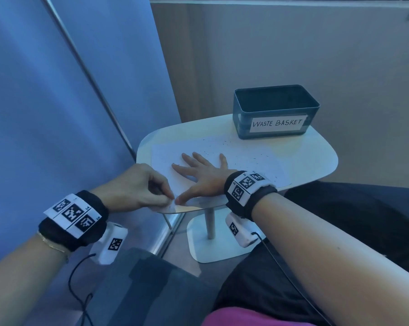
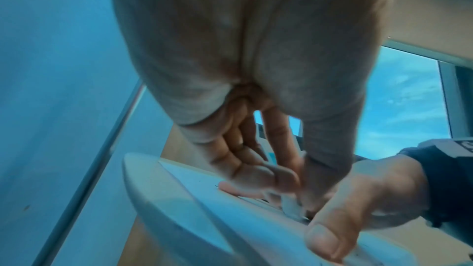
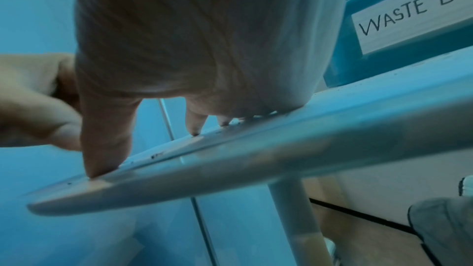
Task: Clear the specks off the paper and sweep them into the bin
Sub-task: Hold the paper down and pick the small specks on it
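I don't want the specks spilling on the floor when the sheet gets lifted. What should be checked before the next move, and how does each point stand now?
1. Left hand has the paper's near corner: ok, fingers pinch it at the table edge.
2. Right hand steadies the sheet: ok, it lies flat with fingers spread.
3. Specks all on the paper: cannot tell, most are, but a few near the basket may lie off it.
4. Waste basket open and upright: ok, it stands beyond the sheet's far edge.
5. Basket has room: ok, nothing shows inside.
6. Far corners of the sheet free to lift: cannot tell.
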